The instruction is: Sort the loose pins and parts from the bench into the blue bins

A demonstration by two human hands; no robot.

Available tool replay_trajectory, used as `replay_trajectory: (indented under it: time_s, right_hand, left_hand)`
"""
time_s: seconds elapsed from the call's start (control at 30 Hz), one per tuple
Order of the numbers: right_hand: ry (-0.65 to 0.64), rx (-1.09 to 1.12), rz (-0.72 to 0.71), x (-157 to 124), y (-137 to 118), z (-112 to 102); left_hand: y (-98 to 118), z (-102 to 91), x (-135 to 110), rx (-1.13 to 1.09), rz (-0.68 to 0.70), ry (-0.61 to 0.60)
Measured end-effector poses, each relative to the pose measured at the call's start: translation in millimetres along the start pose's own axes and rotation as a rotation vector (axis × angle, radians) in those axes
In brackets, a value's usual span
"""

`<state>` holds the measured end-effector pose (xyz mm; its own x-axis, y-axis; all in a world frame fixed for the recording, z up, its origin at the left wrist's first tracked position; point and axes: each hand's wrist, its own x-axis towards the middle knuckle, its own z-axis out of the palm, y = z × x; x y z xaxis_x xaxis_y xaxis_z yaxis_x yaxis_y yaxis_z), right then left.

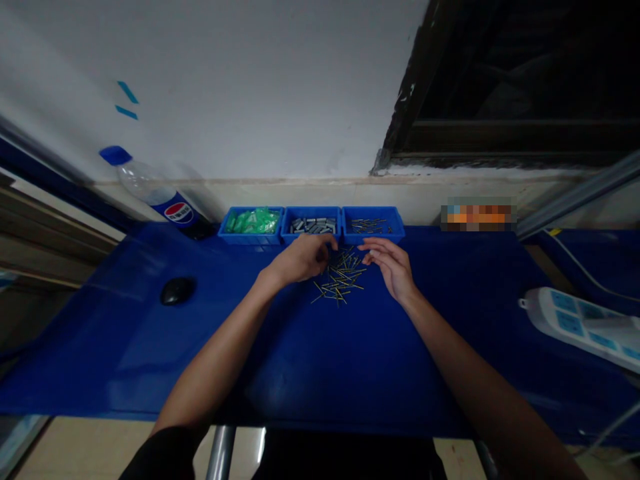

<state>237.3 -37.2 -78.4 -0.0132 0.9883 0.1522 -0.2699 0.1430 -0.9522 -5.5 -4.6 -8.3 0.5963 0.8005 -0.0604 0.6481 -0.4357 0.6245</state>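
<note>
Your pile of slender metal pins (341, 279) lies loose on the blue tabletop (325, 373), between your hands and just in front of the bins. Your left hand (306, 258) is curled at the pile's left edge; you can't tell from here whether its fingertips pinch a pin. Your right hand (393, 268) stands at the other side, fingers loosely bent toward the pins, and whether anything sits between thumb and fingers cannot be told either. The pins cross at many angles, so work from the outer ones, where single shafts lie free, and lift each by its middle so it doesn't drag its neighbours. Keep both wrists low and wide, leaving the pile in sight. Mind your left knuckles near the middle bin (287, 236), and don't nudge the right bin (374, 236), which holds similar thin pieces.
</note>
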Motion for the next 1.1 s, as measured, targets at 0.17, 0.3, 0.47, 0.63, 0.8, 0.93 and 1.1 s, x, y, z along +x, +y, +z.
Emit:
replay_trajectory:
  time_s: [0.17,0.3,0.47,0.63,0.8,0.93,1.1]
  right_hand:
    - [0.003,-0.001,0.009,0.0,-0.6,0.1]
    - [-0.004,-0.004,0.025,-0.2,-0.4,-0.4]
    - [-0.004,-0.031,0.034,0.1,0.1,-1.1]
    - [-0.025,-0.043,0.019,0.6,1.5,-2.2]
    - [-0.162,-0.091,0.032,-1.5,1.0,-3.9]
    - [-0.246,-0.109,0.052,-2.8,0.0,-5.3]
    - [-0.246,-0.081,0.060,-1.8,0.8,-6.1]
  left_hand:
    - [3.5,3.0,3.3,-0.211,0.031,0.097]
    - [-2.1,8.4,6.8,-0.299,0.030,0.065]
    - [-7.4,10.5,9.3,-0.272,0.020,0.057]
    - [2.0,10.1,8.9,-0.363,0.020,0.131]
    - [12.4,12.3,10.0,-0.633,0.034,0.200]
    - [14.3,17.4,12.5,-0.709,0.048,0.256]
    - [14.1,24.5,15.6,-0.695,0.062,0.305]
